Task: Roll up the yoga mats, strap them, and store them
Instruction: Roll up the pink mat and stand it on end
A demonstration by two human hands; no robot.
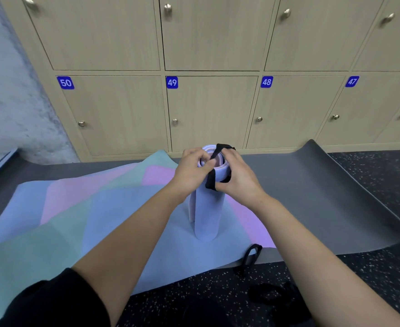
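Speckled floor; left hand, right hand pinch strap round cylindrical mat.

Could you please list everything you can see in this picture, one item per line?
rolled mat: one, lilac, upright on the patterned mat
strap: one, black, around the rolled mat's top end
patterned mat: one, blue, teal and pink, flat on the floor
grey mat: one, dark grey, flat, partly under the patterned mat
loose strap: one, black, at the patterned mat's near edge
lockers: two rows, light wood, behind the mats; lower row numbered 50 to 47
wall: one, grey concrete, far left
floor: dark, speckled
sleeve: one, black, left arm
left grip: bare hand, grips the rolled mat's top
right grip: bare hand, holds the strap
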